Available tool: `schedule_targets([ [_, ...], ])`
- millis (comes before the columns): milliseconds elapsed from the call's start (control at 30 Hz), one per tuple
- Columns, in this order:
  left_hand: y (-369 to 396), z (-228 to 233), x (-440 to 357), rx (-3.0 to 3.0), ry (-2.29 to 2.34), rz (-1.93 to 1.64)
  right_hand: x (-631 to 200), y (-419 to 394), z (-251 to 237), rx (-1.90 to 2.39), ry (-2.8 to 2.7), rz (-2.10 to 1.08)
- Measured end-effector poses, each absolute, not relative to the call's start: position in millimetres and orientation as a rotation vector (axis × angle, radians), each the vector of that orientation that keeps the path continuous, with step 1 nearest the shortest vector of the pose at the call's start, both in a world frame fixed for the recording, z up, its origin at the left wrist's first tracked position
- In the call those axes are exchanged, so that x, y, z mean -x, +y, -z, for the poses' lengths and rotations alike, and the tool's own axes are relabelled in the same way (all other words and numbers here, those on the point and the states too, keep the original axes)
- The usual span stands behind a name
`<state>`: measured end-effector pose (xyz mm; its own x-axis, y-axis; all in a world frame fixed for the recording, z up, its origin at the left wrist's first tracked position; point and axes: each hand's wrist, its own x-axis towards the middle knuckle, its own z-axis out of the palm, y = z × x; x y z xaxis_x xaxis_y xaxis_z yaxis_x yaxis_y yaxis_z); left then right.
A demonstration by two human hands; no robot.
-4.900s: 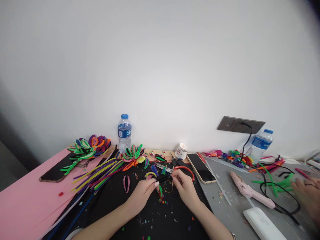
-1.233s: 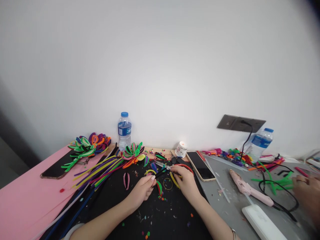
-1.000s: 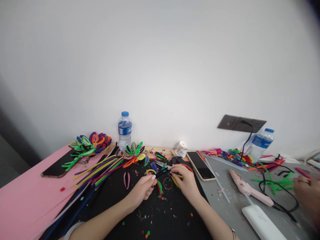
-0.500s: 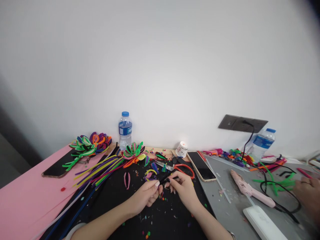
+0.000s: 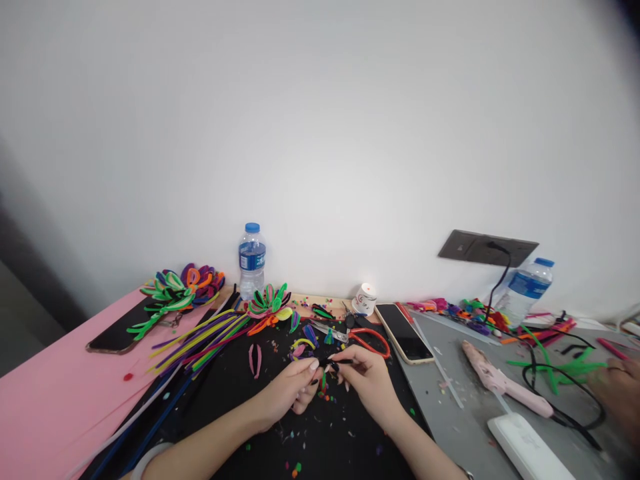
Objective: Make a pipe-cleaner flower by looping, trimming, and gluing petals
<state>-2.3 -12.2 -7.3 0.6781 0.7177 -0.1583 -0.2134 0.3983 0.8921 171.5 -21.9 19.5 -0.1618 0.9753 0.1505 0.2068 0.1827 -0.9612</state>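
Both my left hand (image 5: pixel 290 393) and right hand (image 5: pixel 365 377) are pinching a short black pipe cleaner (image 5: pixel 334 363) between their fingertips, keeping it taut. Scissors (image 5: pixel 357 333) are lying just beyond my right hand, within easy reach.

The small black piece (image 5: pixel 331 364) pinched between both hands is too tiny to identify; a co-worker's hand (image 5: pixel 620 387) is cut off at the right edge.

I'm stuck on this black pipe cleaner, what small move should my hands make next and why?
Probably keep pinching and give a small twist: both the left hand and right hand grip the short black pipe cleaner between fingertips, just above the black mat.
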Motion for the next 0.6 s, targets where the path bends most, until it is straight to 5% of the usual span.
schedule_targets([
  [333, -9.8, 9.3, 0.9, -1.057, 0.67, -0.585, -171.0, -27.4, -39.7, 1.009, -1.849, -0.679],
  [600, -11.1, 3.4, 7.1, -1.088, 0.585, -0.474, -176.0, -17.2, -27.6, 1.096, -1.79, -1.21],
])
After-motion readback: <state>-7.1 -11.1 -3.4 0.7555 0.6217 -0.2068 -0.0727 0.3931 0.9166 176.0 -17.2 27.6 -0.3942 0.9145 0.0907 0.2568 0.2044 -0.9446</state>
